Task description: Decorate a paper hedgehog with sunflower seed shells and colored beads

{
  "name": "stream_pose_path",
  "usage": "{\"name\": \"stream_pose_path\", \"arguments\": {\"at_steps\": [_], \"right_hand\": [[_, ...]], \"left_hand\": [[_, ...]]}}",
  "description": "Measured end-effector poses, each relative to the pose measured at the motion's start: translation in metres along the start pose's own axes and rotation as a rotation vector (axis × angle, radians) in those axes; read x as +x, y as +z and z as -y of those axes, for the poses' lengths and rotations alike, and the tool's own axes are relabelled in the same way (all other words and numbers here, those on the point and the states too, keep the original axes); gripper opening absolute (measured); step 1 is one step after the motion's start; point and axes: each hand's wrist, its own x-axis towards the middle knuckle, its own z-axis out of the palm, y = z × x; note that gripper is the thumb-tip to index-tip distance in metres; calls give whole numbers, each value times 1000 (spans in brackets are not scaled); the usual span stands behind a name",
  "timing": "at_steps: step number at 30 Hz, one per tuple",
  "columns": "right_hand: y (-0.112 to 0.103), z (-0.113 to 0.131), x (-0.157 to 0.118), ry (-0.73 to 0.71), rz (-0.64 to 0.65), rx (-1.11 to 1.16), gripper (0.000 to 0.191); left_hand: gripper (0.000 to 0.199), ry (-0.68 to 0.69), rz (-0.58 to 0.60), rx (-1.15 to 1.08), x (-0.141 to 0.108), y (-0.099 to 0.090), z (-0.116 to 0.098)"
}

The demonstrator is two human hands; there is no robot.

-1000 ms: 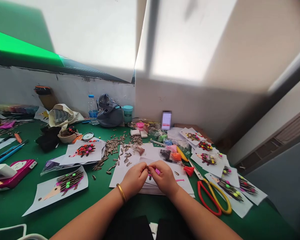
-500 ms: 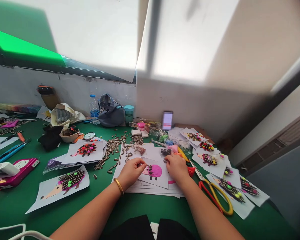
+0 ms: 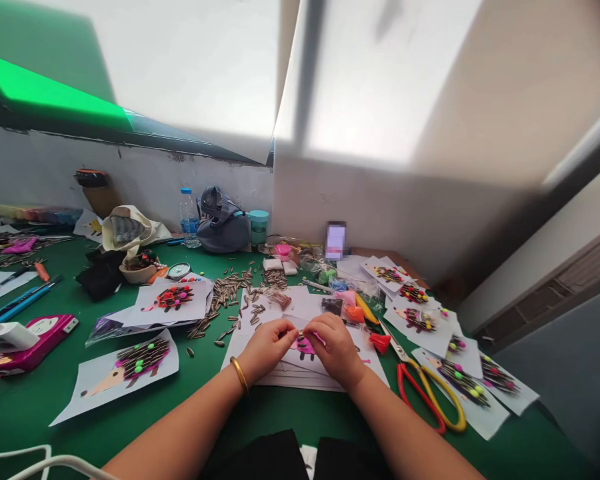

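Over a stack of white paper [image 3: 290, 380], my left hand [image 3: 273, 343] and my right hand [image 3: 333, 347] meet with pinched fingertips. What lies between the fingertips is too small to make out. Just below them, a pink clay hedgehog body [image 3: 306, 345] with dark feet lies on the top sheet, partly hidden by my fingers. Sunflower seeds [image 3: 230, 290] are scattered on the green table and the paper's left part. Small bags of black clay [image 3: 332, 306] and orange clay [image 3: 354, 314] lie behind my right hand.
Red-handled and yellow-handled scissors [image 3: 443, 397] lie at the right, beside several finished hedgehog pictures [image 3: 460, 380]. Another hedgehog picture [image 3: 97, 380] and a magenta device [image 3: 35, 353] are at the left. A bottle [image 3: 189, 220], a grey bag [image 3: 223, 223] and a phone [image 3: 336, 241] stand by the wall.
My right hand has moved left from the clay bags to meet my left hand, now covering part of the pink body. My left hand has shifted slightly right.
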Motion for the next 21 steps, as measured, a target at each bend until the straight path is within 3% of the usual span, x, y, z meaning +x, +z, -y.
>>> {"name": "stream_pose_path", "arguments": {"at_steps": [12, 17, 21], "right_hand": [[-3, 2, 2, 84, -3, 176, 8], [-10, -8, -7, 207, 42, 164, 8], [-14, -14, -17, 282, 136, 105, 7]], "left_hand": [[37, 20, 58, -14, 0, 0, 0], [33, -23, 58, 211, -1, -8, 4], [60, -62, 151, 454, -1, -12, 10]]}}
